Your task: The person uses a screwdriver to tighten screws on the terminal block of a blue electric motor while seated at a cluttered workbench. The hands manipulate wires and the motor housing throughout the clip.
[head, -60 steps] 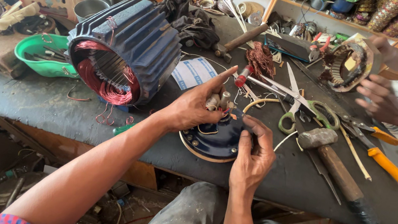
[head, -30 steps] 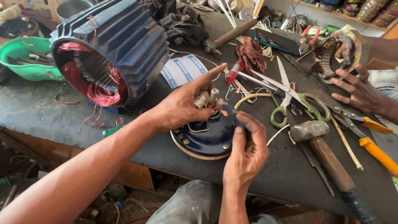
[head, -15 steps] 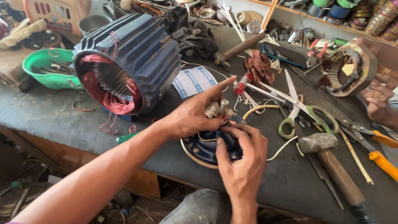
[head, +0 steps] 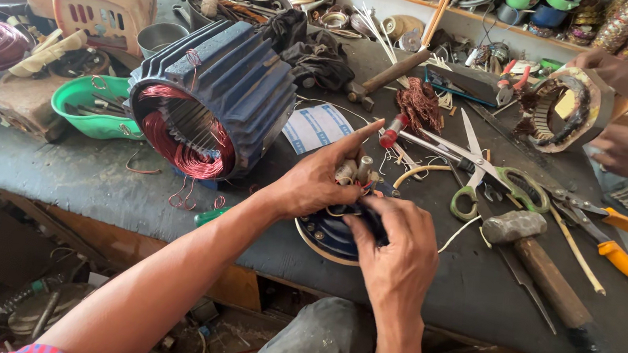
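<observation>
A round blue motor cover (head: 326, 238) lies flat on the dark workbench (head: 51, 168), near its front edge, with a bundle of short sleeved wire ends (head: 355, 169) standing up from it. The left hand (head: 321, 181) is laid over the cover from the left. Its fingers are partly curled around the wire ends, and the index finger is stretched out straight, away from the bundle. The right hand (head: 397, 247) is closed over the right side of the cover; its fingertips are pinched on something dark just beside the wires, but what exactly is pinched cannot be told, because the fingers hide it.

For this step to be done well, the cover should probably be kept pressed flat by the left hand, so that it is not rocked while the wires are handled. The wire ends are best kept separated and gripped by their sleeves, not by bare copper, since thin strands are easily broken.

A big blue stator (head: 211, 100) with copper winding lies to the left, well apart. Scissors (head: 482, 173) and a hammer (head: 549, 277) lie to the right, near the hands. Another person's hands (head: 620, 150) hold a smaller wound ring (head: 565, 112) at the far right.
</observation>
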